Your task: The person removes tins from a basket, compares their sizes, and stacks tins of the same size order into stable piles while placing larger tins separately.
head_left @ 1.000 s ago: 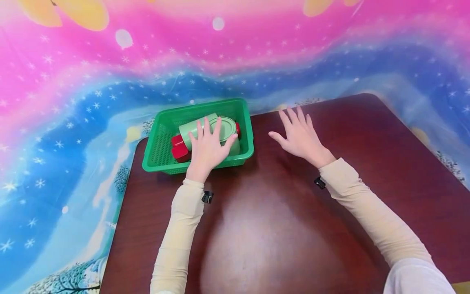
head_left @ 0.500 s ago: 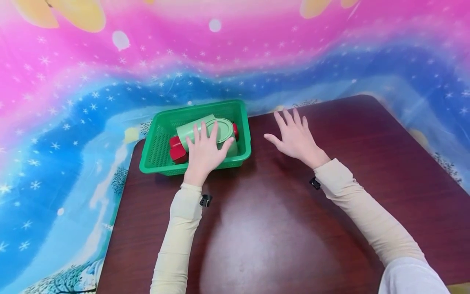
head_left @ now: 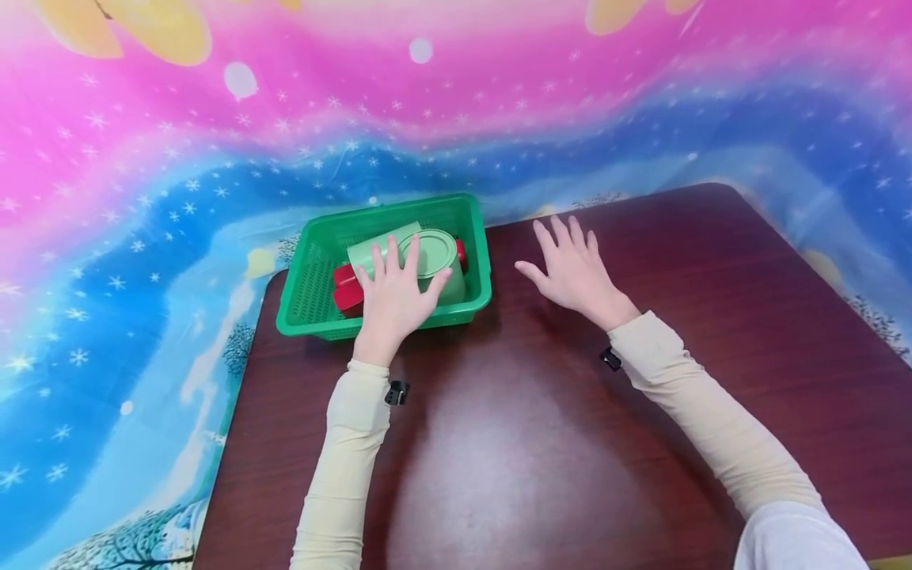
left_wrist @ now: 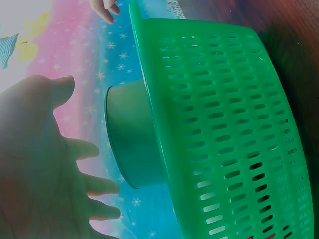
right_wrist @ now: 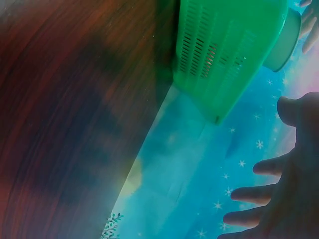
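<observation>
My left hand (head_left: 395,305) is spread palm down above the near side of a green plastic basket (head_left: 306,326), holding nothing. In the left wrist view its fingers stand apart from the basket's rim. Inside the basket a pale green can (head_left: 436,252) stands upright, its top above the rim. Beside it lies a pale green cylinder (head_left: 362,252) on its side, partly behind my fingers. Red blocky pieces (head_left: 348,298) sit left of the can, and another red thing (head_left: 461,252) shows at its right. My right hand (head_left: 575,273) hovers right of the basket, fingers spread and holding nothing.
The basket stands at the back left of a dark reddish-brown table (head_left: 499,459). A patterned pink and blue cloth (head_left: 442,111) hangs behind and to the left of the table. Each wrist carries a small black device (head_left: 397,393).
The left hand has drawn slightly back toward the near rim, uncovering more of the can. The right hand has shifted slightly left. The basket's contents look unchanged.
</observation>
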{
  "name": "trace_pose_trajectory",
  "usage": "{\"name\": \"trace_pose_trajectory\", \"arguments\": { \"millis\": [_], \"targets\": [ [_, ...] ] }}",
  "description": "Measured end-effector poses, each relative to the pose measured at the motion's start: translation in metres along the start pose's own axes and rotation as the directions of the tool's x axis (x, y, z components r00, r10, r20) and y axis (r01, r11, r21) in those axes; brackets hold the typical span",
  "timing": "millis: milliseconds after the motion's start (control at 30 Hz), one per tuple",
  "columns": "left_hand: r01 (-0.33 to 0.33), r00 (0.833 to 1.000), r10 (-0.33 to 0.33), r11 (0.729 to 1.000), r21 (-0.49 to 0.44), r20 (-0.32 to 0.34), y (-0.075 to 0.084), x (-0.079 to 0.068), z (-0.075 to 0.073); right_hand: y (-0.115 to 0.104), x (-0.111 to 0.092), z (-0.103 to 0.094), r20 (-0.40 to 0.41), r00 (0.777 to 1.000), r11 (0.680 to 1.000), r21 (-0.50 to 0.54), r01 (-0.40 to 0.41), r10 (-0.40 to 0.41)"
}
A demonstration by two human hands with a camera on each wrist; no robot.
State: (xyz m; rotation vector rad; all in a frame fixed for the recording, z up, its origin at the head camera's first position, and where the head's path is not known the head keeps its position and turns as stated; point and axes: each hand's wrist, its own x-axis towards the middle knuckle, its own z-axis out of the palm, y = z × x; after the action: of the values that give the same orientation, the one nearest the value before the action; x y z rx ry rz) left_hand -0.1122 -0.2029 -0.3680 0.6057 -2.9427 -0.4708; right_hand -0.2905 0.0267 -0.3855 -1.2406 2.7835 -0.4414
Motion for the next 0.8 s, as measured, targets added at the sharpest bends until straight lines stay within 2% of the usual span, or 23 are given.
{"name": "trace_pose_trajectory", "arguments": {
  "millis": [300, 633, 800],
  "targets": [
    [0.006, 1.000, -0.006, 0.999, -0.034, 0.005, -0.006, -0.001, 0.004, -0.010, -0.003, 0.007, -0.060, 0.997, 0.998, -0.031, 0.046, -0.047],
    [0.015, 1.000, -0.015, 1.000, -0.023, -0.012, -0.016, -0.001, 0.002, -0.011, 0.002, -0.003, -0.129, 0.989, 0.997, -0.038, 0.060, -0.065],
    [0.032, 0.997, -0.037, 0.997, -0.072, -0.069, -0.031, -0.007, 0.000, -0.017, 0.004, -0.004, -0.127, 0.988, 0.996, -0.046, 0.078, -0.083]
  ]
}}
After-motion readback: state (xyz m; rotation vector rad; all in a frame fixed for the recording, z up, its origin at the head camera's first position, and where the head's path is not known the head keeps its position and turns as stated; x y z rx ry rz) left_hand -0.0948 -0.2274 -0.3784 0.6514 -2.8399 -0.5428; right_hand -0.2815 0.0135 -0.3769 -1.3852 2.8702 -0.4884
